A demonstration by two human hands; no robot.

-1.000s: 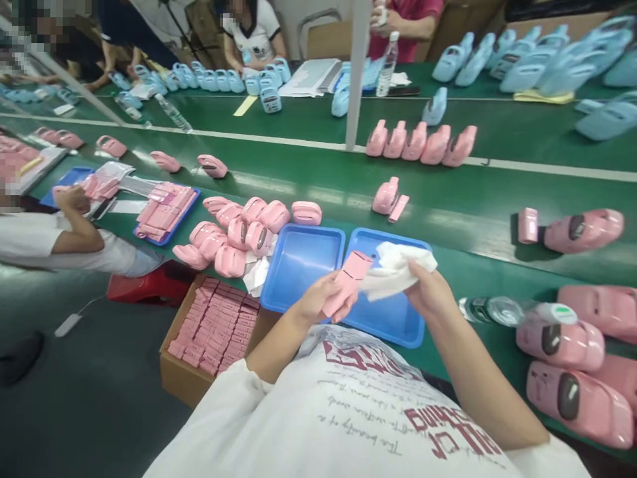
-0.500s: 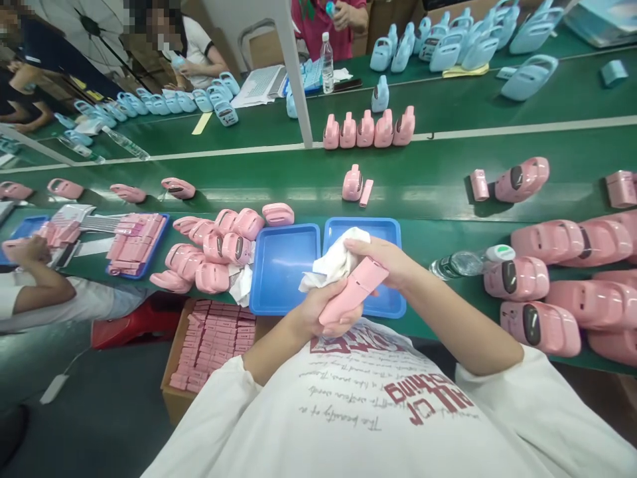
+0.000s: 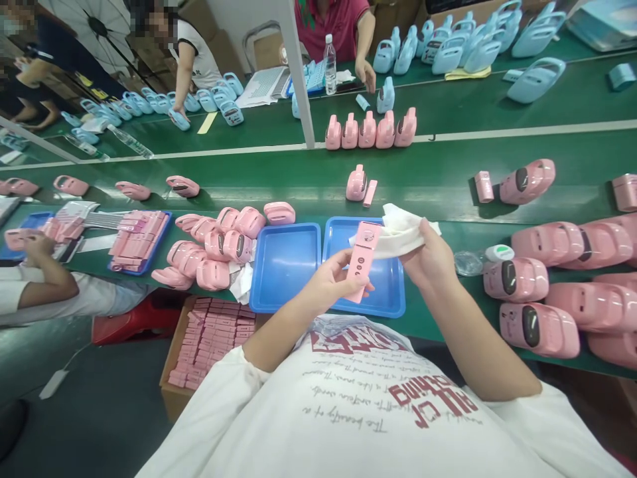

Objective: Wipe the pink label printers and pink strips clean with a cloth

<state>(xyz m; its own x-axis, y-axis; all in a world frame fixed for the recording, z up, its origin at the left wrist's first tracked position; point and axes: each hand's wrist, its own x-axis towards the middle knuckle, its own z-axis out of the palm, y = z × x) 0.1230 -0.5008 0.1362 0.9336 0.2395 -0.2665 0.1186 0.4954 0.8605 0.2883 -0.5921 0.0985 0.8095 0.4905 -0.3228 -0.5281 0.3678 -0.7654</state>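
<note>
My left hand (image 3: 334, 282) grips a flat pink plastic piece (image 3: 365, 255) near its lower end. The piece stands tilted, and its face shows a printed picture and a column of dark round marks. To the right, my right hand (image 3: 430, 255) pinches a white cloth (image 3: 398, 232), which hangs out to the left just behind the pink piece; I cannot tell whether the two touch. Both hands are above a blue tray (image 3: 401, 309) on the green table. A second blue tray (image 3: 286, 269) lies to its left.
Pink handled housings (image 3: 236, 245) cluster left of the trays, and larger ones (image 3: 540, 328) crowd the right. A clear bottle (image 3: 468, 263) lies by my right forearm. Below left, a carton (image 3: 172, 398) holds many pink pieces. Co-workers sit across the table and at left.
My hands have parted: the right hand moved right with the cloth, off the pink piece. The left hand raised and turned the piece, so its printed face shows.
</note>
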